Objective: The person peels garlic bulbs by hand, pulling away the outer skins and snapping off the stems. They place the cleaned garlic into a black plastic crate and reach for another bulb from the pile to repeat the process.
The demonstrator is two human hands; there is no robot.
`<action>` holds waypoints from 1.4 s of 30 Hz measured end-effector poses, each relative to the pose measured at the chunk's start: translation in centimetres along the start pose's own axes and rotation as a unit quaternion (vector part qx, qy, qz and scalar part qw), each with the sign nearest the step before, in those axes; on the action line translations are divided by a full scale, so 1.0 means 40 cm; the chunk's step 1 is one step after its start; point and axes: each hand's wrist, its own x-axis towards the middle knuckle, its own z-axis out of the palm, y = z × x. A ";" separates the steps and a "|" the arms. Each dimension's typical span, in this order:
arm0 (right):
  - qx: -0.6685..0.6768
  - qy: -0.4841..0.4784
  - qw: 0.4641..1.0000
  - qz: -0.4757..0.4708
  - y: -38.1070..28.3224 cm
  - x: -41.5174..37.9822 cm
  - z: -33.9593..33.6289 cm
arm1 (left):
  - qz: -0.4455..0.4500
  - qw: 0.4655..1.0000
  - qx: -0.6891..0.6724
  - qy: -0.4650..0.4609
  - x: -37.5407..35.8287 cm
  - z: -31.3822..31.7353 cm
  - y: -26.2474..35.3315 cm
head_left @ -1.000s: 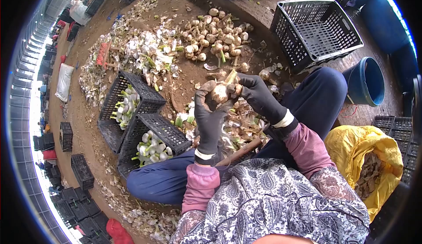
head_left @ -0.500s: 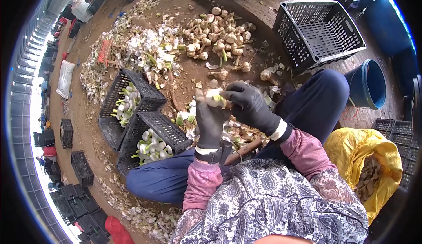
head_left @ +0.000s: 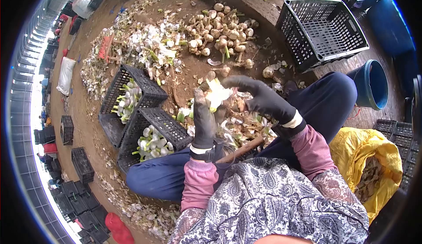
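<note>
2 gloved hands of yours meet near the middle of the frame, around 1 pale garlic bulb [head_left: 217, 95]. Your left hand [head_left: 203, 123] stands upright with its fingers closed on the bulb's near side, seemingly to steady it while its top and outer face stay exposed. Your right hand [head_left: 263, 98] arches in from the right, finger and thumb apart; the blur hides whether a fingertip touches the bulb, so you cannot tell. Scattered skins [head_left: 246, 132] lie just below both hands, where anything dropped would land.

Above, a pile of rough bulbs [head_left: 224, 30] sits within arm's reach at upper centre, with a heap of peelings [head_left: 160, 41] to its left. At left of centre, 2 black crates, the upper [head_left: 151, 90] and the lower [head_left: 169, 127], hold cleaner, whiter bulbs; they seem tilted beside your left knee [head_left: 151, 180] to keep their contents near. A larger crate [head_left: 325, 57] stands at upper right, a blue bucket [head_left: 358, 83] below it, and a yellow sack [head_left: 347, 149] at lower right.
</note>
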 end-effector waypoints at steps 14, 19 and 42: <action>0.200 0.005 0.972 0.124 -0.054 -0.001 -0.003 | -0.002 0.992 0.084 -0.092 0.005 0.003 0.020; 0.217 0.128 0.964 0.082 0.006 -0.011 0.040 | 0.003 0.989 0.095 -0.117 0.013 -0.039 -0.015; -0.219 0.077 0.968 -0.098 -0.010 0.000 0.043 | 0.301 0.804 0.512 -0.020 0.016 0.021 0.072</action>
